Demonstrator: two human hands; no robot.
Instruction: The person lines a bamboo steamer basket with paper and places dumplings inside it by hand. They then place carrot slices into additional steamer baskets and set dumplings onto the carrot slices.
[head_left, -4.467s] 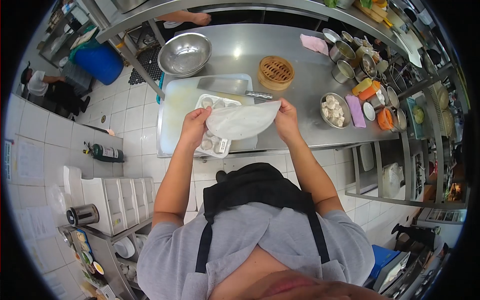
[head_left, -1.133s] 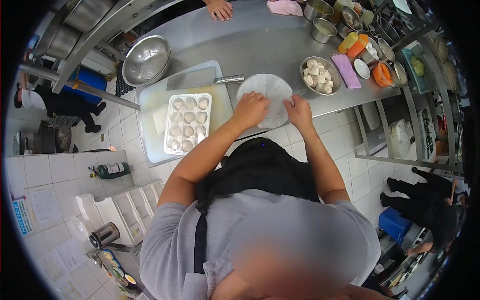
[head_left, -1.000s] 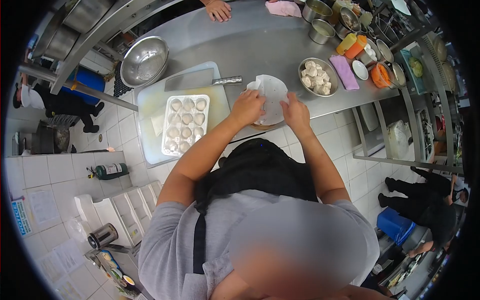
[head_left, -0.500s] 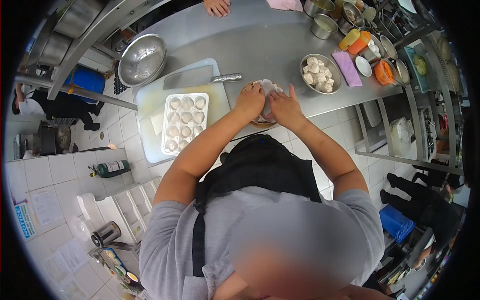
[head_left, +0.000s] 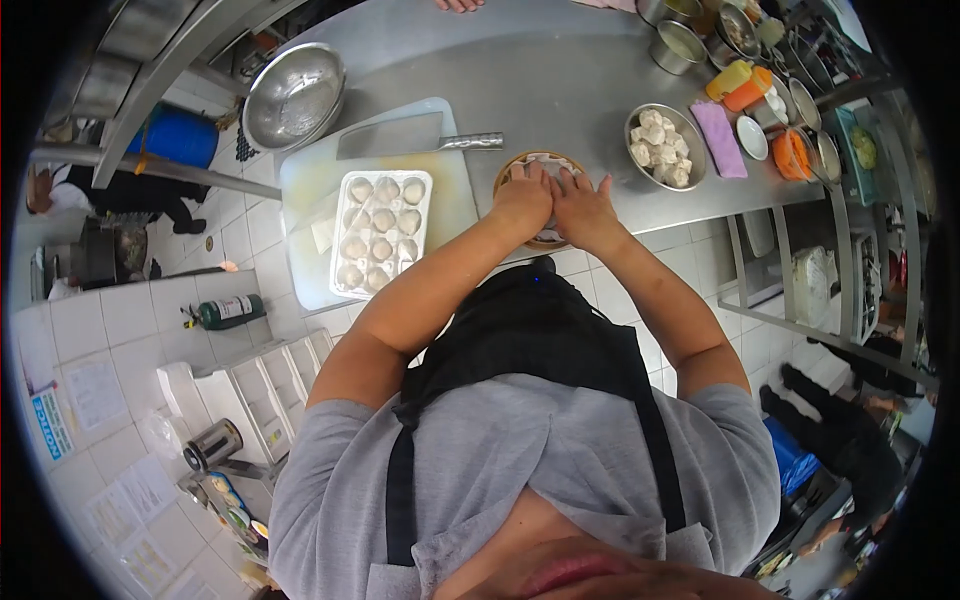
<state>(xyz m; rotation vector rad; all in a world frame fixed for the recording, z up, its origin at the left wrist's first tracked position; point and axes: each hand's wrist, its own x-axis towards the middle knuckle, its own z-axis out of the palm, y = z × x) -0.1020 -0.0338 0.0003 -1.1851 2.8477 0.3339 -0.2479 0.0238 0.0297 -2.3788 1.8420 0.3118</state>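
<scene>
A round wooden-rimmed basket, like a bamboo steamer [head_left: 502,178], sits at the counter's near edge with a pale sheet of paper [head_left: 549,161] inside. My left hand [head_left: 524,204] presses on the sheet, fingers stretched forward. Beside it, my right hand [head_left: 584,212] lies flat with spread fingers on the sheet's right part. Both palms hide much of the basket. To the left, a white tray of round pale dough balls [head_left: 383,220] rests on a cutting board [head_left: 452,195]. A cleaver [head_left: 400,137] lies across the board's far side.
A steel bowl of white cubed pieces [head_left: 662,150] stands right, near a pink cloth [head_left: 718,139], a small white dish [head_left: 752,137] and squeeze bottles [head_left: 747,86]. A large steel bowl [head_left: 294,97] sits back left. Another person's hand [head_left: 460,5] touches the far edge.
My view has shifted, so counter items appear further right and slightly higher. My fingers now lie flatter in the basket, and the paper sits lower inside the rim.
</scene>
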